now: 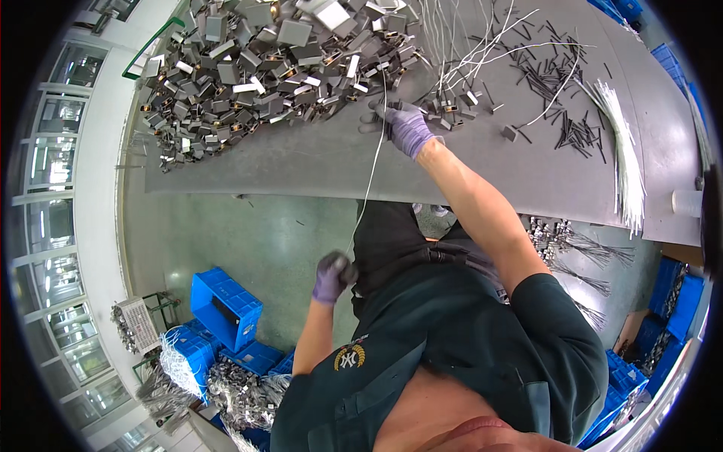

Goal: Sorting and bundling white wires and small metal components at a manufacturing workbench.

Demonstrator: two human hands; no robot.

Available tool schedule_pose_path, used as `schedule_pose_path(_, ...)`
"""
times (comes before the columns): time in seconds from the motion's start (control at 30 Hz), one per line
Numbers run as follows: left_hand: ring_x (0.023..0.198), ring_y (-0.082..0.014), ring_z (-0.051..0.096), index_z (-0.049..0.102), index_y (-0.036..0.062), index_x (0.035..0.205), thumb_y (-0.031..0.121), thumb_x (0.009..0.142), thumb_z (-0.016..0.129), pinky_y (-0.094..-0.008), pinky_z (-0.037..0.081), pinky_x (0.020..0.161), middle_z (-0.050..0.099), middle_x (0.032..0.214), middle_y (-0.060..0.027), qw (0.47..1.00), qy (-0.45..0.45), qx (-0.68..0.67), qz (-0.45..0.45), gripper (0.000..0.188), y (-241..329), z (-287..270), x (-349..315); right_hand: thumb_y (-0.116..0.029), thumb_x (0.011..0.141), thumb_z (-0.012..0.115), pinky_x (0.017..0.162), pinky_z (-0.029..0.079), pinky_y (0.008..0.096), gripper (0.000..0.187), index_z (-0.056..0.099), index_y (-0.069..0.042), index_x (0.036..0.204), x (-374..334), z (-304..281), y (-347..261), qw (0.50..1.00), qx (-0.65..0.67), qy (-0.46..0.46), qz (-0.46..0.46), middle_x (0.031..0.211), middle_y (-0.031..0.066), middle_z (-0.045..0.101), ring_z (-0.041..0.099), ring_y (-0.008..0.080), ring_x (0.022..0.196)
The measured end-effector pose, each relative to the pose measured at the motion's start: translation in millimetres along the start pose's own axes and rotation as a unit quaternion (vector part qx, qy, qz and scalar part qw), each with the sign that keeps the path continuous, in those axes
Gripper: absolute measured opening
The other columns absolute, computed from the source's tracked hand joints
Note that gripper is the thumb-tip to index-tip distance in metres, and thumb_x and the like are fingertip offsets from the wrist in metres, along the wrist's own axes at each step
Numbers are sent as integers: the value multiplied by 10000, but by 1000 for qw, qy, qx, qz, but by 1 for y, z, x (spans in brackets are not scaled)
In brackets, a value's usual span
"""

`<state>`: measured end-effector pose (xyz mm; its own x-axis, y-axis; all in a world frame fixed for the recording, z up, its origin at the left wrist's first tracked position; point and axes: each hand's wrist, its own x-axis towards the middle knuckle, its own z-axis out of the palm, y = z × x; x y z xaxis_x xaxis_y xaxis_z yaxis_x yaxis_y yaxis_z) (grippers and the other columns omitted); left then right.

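My left hand (334,277), in a purple and dark grey glove, is closed in a fist beside my thigh, below the table's near edge. A thin white wire (372,177) runs up from it, over the edge, to the pile of small grey metal box-shaped parts (294,34). Its upper end is lost among those parts. My right hand (407,128), gloved alike, is over the table at the near right side of the pile. Its fingers stretch left, apart, and the wire crosses them. Just right of it lie a few loose metal parts (450,117).
The grey table (294,169) holds short black tubes (576,135), a bundle of white wires (621,154) and a wired part (510,133). More wired parts (550,233) lie below at right. Blue crates (226,305) stand on the floor at left.
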<state>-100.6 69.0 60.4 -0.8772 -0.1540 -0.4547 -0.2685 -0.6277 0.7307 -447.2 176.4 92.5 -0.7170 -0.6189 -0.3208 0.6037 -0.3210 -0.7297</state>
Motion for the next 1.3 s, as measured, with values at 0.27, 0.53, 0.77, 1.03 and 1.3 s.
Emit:
schedule_pose_path(0.27,384,-144,457,554,74,744,230,819,666,-268,340,356,474,501,-18,955,271,55,-104,206,-71,-147,-133,-247,922,524,484,504,264,309,545,26,1065,-10,5,-8,991,-59,19,-115,927,173,663,680,259,744)
schedule_pose_path(0.53,401,-142,473,555,106,726,246,793,706,-262,330,347,476,510,4,931,355,62,-56,216,-52,-171,-129,-263,932,513,504,505,257,310,514,14,1070,-22,10,-49,982,-88,35,-161,890,140,664,677,221,713)
schedule_pose_path(0.77,398,-128,440,574,76,805,205,814,677,-258,323,371,482,507,-6,949,312,41,-21,166,-34,-175,-122,-237,918,538,483,501,251,278,532,11,1044,-40,2,-64,979,-165,-5,-117,895,142,666,683,229,744)
schedule_pose_path(1.03,397,-138,407,576,35,945,202,872,602,-268,313,386,457,517,-26,986,165,-15,17,184,-26,-143,-75,-226,879,573,436,402,199,292,576,31,1016,-70,-14,-80,957,-259,-94,-93,836,115,680,505,87,482)
schedule_pose_path(1.3,431,-116,438,550,8,947,208,896,558,-258,325,408,492,527,-45,936,226,202,179,207,10,-76,-30,-204,908,546,500,509,227,295,576,57,1041,-91,-40,-133,935,-271,84,-213,832,99,683,653,129,633)
